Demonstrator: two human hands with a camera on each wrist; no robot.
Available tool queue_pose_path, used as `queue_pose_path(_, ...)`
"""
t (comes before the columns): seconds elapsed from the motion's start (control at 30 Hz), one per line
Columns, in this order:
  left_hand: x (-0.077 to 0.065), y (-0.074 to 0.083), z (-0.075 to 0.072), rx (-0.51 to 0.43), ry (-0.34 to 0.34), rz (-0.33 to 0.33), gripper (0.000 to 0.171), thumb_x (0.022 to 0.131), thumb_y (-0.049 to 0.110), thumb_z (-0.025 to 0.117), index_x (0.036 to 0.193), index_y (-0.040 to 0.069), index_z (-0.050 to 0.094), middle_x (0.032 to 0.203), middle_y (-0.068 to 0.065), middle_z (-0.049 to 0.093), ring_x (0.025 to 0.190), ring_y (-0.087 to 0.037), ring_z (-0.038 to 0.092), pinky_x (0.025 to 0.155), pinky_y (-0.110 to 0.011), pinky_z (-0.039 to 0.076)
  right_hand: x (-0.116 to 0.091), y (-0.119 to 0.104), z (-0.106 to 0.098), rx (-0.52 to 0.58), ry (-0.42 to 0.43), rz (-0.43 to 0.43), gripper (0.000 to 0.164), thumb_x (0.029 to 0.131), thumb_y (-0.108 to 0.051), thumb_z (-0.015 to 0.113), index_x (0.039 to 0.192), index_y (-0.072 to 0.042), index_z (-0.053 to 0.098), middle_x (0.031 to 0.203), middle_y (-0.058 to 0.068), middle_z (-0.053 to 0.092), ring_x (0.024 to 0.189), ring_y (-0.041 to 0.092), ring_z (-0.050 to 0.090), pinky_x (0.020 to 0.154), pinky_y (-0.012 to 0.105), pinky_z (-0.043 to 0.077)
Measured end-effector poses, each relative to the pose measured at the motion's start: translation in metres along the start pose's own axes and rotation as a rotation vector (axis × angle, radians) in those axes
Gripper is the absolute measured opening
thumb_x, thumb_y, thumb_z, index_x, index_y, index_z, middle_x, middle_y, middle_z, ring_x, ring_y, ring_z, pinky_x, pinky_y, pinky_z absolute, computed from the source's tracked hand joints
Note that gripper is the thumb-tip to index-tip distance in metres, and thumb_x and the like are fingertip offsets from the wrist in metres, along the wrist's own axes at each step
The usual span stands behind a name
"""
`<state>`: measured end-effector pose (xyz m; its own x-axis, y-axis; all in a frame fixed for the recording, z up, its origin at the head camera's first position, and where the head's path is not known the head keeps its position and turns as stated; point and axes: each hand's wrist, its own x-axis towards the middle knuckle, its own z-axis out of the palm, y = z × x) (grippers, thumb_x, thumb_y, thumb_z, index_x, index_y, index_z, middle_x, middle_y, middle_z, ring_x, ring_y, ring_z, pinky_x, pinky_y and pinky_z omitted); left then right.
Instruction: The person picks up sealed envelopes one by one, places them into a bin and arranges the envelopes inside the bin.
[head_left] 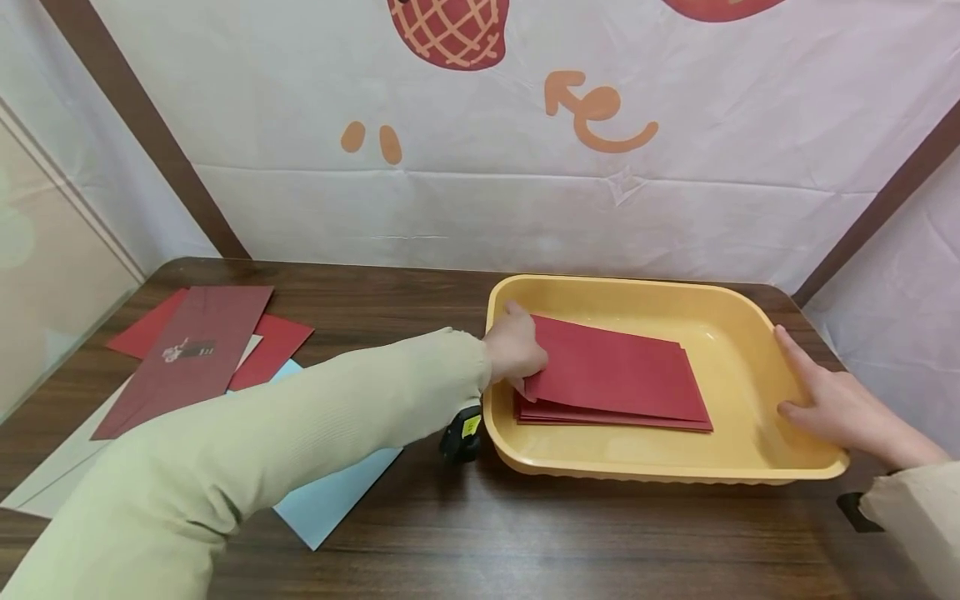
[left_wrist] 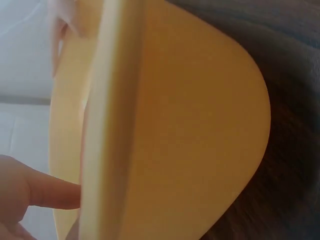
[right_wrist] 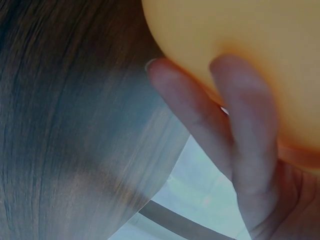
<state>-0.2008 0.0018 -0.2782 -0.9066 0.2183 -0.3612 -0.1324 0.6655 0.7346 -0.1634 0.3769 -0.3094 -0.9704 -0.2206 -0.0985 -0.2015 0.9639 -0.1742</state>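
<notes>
A yellow plastic tray (head_left: 750,325) sits on the table, with a small stack of red envelopes (head_left: 615,367) lying flat inside it. Reaching over the tray's left rim, my left hand (head_left: 516,343) pinches the left end of the top envelope, which is raised slightly off those below. In the left wrist view the tray's outer wall (left_wrist: 195,120) hides most of the stack, and a thumb or finger of the left hand (left_wrist: 45,192) dips behind the rim. My right hand (head_left: 836,404) grips the tray's right end; in the right wrist view its fingers (right_wrist: 250,115) press against the outside wall.
Loose envelopes lie on the left: a dark red printed one (head_left: 191,358), bright red ones (head_left: 281,337), a white one (head_left: 56,467) and a light blue one (head_left: 337,492), partly under the left sleeve. A printed cloth (head_left: 480,217) hangs behind the wooden table (head_left: 600,542).
</notes>
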Motion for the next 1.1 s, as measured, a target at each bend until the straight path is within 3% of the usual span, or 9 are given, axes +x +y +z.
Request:
queue_pose_path(0.2,0.003,0.005,0.003,0.145,-0.012,-0.040,0.062,0.087,0.004,0.061,0.134,0.002,0.022,0.095,-0.020,0.054,0.056,-0.026,0.067,0.056,-0.036,0.058,0.001,0.001,-0.001,0.003,0.018,-0.024,0.103,0.079,-0.012,0.066,0.150,0.000,-0.007,0.082,0.024,0.060,0.062,0.025,0.052,0.057,0.033,0.041)
queue_pose_path(0.57,0.004,0.008,0.006,0.265,-0.049,-0.071,0.071,0.090,0.008,0.062,0.144,0.004,0.016,0.102,-0.020,0.056,0.053,-0.024,0.067,0.055,-0.034,0.057,0.000,0.001,-0.003,0.022,0.015,-0.038,0.099,0.079,-0.010,0.067,0.150,0.004,-0.002,0.101,0.039,0.057,0.068,0.031,0.057,0.060,0.036,0.043)
queue_pose_path(0.83,0.009,0.012,0.008,0.318,-0.078,-0.088,0.073,0.090,0.007,0.062,0.146,0.005,0.016,0.107,-0.021,0.054,0.059,-0.026,0.068,0.053,-0.034,0.057,-0.001,0.002,-0.005,0.045,0.000,-0.026,0.099,0.079,-0.010,0.068,0.149,0.004,-0.001,0.097,0.037,0.059,0.071,0.033,0.058,0.061,0.037,0.043)
queue_pose_path(1.1,0.012,0.008,0.013,0.383,-0.069,-0.089,0.058,0.086,0.007,0.066,0.132,0.001,0.031,0.105,-0.018,0.052,0.053,-0.025,0.066,0.047,-0.032,0.055,0.002,0.002,-0.008,0.090,0.016,-0.038,0.095,0.078,-0.009,0.070,0.148,0.004,0.007,0.105,0.043,0.055,0.075,0.036,0.060,0.064,0.040,0.045)
